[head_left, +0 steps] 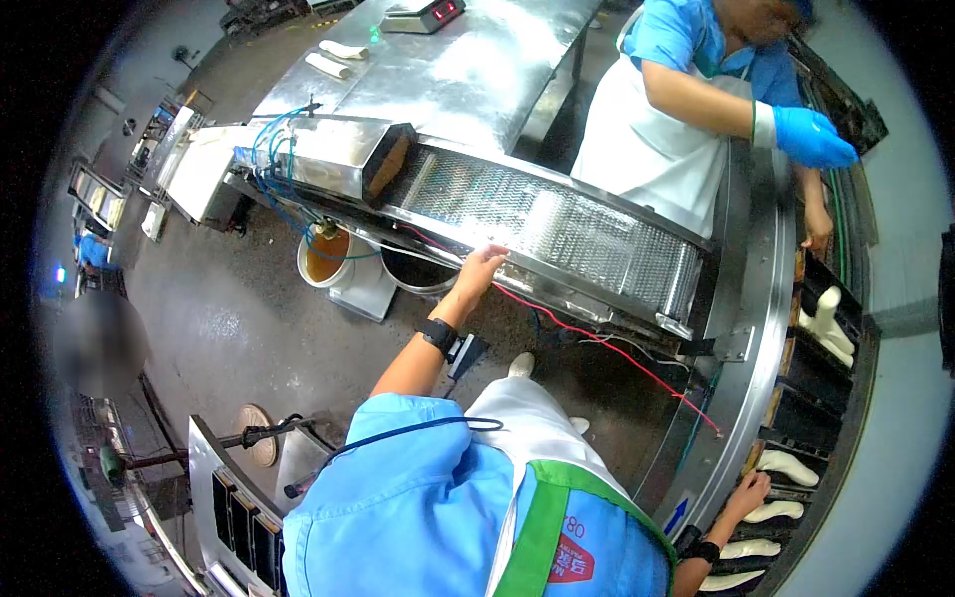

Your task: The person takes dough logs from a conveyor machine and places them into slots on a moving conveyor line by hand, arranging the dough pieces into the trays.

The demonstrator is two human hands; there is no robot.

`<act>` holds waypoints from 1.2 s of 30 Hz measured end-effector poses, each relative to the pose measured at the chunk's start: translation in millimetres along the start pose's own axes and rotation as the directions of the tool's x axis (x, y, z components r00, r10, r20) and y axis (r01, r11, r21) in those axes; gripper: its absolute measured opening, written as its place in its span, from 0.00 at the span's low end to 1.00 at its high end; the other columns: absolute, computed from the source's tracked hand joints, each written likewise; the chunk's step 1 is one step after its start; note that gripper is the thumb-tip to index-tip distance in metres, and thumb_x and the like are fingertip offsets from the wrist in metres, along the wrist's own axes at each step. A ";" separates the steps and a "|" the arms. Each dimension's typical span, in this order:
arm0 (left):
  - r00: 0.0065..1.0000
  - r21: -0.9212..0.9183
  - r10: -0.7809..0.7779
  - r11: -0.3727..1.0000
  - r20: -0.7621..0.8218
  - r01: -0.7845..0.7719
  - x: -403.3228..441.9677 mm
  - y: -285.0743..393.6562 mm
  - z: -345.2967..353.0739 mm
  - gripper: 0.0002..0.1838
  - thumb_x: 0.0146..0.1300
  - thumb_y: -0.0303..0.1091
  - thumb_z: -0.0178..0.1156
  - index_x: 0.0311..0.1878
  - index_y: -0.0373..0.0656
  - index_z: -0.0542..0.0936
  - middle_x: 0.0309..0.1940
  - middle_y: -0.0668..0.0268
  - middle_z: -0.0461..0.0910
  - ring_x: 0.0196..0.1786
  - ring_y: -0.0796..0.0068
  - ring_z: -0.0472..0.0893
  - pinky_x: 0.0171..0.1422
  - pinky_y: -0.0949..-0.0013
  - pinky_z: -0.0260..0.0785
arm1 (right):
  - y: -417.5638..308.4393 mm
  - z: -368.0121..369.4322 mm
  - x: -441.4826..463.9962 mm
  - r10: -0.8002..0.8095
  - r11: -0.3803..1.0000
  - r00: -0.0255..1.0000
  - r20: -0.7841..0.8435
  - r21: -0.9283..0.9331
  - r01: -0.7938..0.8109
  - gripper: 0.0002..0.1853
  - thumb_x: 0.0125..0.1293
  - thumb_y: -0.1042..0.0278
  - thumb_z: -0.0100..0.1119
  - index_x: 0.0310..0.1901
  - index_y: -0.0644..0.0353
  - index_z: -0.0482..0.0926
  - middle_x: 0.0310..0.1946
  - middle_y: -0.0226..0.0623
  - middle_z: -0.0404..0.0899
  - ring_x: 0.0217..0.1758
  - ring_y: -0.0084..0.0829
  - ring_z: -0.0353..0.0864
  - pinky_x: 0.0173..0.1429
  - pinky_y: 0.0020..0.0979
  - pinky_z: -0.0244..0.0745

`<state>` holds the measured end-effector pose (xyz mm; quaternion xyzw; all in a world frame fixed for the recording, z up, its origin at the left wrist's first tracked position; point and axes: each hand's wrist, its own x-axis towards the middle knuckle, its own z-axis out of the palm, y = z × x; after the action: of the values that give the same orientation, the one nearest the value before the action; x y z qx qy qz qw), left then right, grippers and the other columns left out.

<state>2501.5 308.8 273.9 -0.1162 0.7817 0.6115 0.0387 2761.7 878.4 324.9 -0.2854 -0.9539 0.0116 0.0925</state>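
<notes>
Resting left hand [482, 265] at the conveyor [557, 221], right hand [748, 495] beside dough [791, 468] — can't tell whether fingers grip.

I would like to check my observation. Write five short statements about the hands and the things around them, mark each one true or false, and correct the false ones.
1. The person's left hand is at the near edge of the silver mesh conveyor. True.
2. The person's right hand is above the shiny steel table. False: it is close to pale, elongated dough-like pieces in the black trays.
3. Two white, elongated pieces lie on the table. True.
4. The co-worker wears blue gloves on both hands. False: one hand has a blue glove; the other is bare.
5. The grey, box-like scale shows red digits. True.
</notes>
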 end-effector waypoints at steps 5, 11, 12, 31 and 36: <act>1.000 -0.013 -0.021 1.000 -0.013 0.021 12.7 -9.6 -19.0 0.14 0.54 0.32 0.50 0.43 0.35 0.73 0.37 0.62 0.75 0.41 0.75 0.72 0.47 0.74 0.62 | 20.8 15.5 -1.0 -0.049 0.998 0.994 -0.095 0.030 0.052 0.12 0.60 0.65 0.45 0.31 0.69 0.67 0.31 0.46 0.66 0.37 0.46 0.65 0.41 0.40 0.60; 0.986 -0.204 -0.078 0.978 -0.145 0.048 41.7 -37.4 -42.1 0.12 0.53 0.28 0.49 0.41 0.36 0.73 0.32 0.68 0.74 0.36 0.78 0.71 0.42 0.77 0.63 | 1.7 1.3 -1.8 -0.075 0.996 0.993 -0.086 0.039 0.078 0.14 0.61 0.64 0.45 0.28 0.70 0.68 0.28 0.49 0.66 0.35 0.47 0.64 0.39 0.42 0.59; 0.976 -0.208 -0.088 0.977 -0.201 0.046 47.7 -37.7 -47.7 0.12 0.53 0.28 0.49 0.41 0.37 0.73 0.33 0.68 0.73 0.37 0.79 0.71 0.42 0.77 0.63 | 0.9 0.1 -1.9 -0.095 0.994 0.992 -0.088 0.043 0.100 0.15 0.61 0.63 0.45 0.28 0.70 0.68 0.28 0.49 0.66 0.34 0.48 0.64 0.39 0.41 0.59; 0.819 -0.434 -0.299 0.898 -0.490 0.069 164.8 -105.4 -151.2 0.15 0.46 0.30 0.57 0.37 0.33 0.73 0.30 0.63 0.75 0.32 0.73 0.72 0.39 0.71 0.64 | -21.6 10.5 36.9 -0.064 0.997 0.993 -0.102 0.025 0.067 0.14 0.61 0.63 0.44 0.25 0.66 0.66 0.25 0.43 0.65 0.33 0.43 0.64 0.38 0.38 0.59; 0.785 -0.278 -0.366 0.926 -0.500 0.255 204.1 -127.1 -170.2 0.18 0.48 0.38 0.56 0.40 0.34 0.73 0.33 0.61 0.75 0.34 0.70 0.73 0.40 0.69 0.64 | -22.0 16.2 44.9 -0.132 0.991 0.977 -0.168 0.009 0.135 0.14 0.60 0.63 0.46 0.24 0.66 0.65 0.24 0.44 0.64 0.31 0.42 0.65 0.37 0.39 0.60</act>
<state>2346.6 88.5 154.5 -0.4156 0.6661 0.6120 -0.0955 2710.0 885.1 318.2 -0.2196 -0.9596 -0.0089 0.1757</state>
